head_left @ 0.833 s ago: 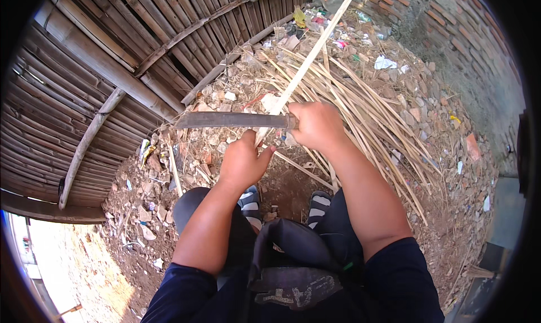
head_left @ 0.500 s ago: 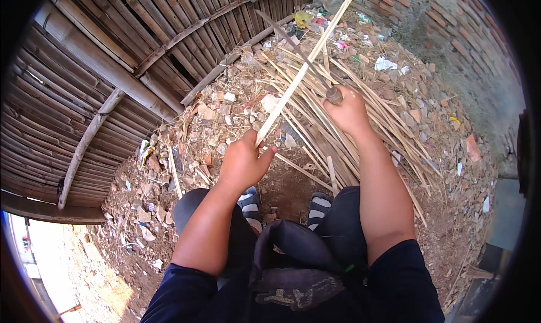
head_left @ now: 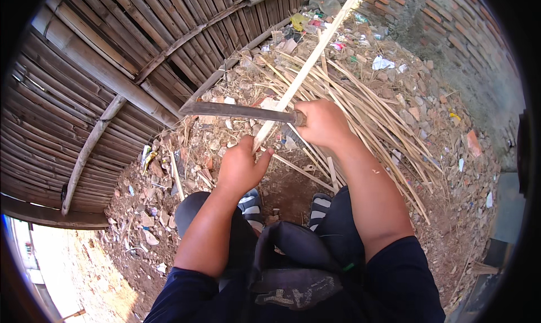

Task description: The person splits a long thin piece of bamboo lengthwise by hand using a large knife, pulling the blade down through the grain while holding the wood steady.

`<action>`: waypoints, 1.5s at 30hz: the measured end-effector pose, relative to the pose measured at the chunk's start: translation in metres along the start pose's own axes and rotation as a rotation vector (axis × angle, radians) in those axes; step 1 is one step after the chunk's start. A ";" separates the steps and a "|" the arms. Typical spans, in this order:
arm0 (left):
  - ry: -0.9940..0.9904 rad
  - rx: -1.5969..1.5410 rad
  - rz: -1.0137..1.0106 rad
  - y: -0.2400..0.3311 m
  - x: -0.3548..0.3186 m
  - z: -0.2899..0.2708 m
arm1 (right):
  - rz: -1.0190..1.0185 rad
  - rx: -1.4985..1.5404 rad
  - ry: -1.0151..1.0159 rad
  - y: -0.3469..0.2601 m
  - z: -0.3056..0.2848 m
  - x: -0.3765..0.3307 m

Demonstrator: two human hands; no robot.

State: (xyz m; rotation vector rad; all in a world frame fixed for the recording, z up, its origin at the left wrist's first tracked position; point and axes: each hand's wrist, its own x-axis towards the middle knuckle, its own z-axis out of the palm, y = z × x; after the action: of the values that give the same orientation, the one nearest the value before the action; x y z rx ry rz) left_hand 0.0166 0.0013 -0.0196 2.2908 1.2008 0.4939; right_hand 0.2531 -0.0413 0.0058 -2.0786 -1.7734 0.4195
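Observation:
My left hand (head_left: 243, 164) is closed round the near end of a long pale bamboo strip (head_left: 303, 75), which slants up and away to the right. In my right hand (head_left: 323, 123) is the handle of a machete (head_left: 241, 111), a long dark blade pointing left. The blade crosses the strip a short way beyond my left hand; I cannot tell whether it touches. Beneath and to the right of my right hand lies a loose pile of split bamboo strips (head_left: 369, 117) on the ground.
Rubble and litter cover the ground (head_left: 194, 142). A bamboo slat wall (head_left: 107, 69) rises on the left, and a brick wall (head_left: 456, 35) stands at the far right. My sandalled feet (head_left: 320, 209) are close below my hands.
The machete has swung from pointing up and away to lying leftward across the strip. My right hand has come nearer and to the left. The left hand keeps its hold, nearly still.

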 end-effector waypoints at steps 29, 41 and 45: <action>0.021 0.139 0.098 -0.004 0.010 0.001 | 0.142 0.259 0.070 0.049 0.014 0.010; 0.005 0.059 0.058 -0.006 0.008 0.006 | 0.140 0.191 0.225 0.037 0.015 0.001; -0.007 0.008 0.026 -0.002 0.004 0.000 | -0.074 -0.027 0.188 0.009 0.011 -0.002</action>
State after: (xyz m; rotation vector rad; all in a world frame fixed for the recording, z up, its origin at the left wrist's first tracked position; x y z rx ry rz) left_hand 0.0171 0.0055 -0.0210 2.3157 1.1729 0.4903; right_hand 0.2553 -0.0431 -0.0078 -1.9911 -1.7469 0.1737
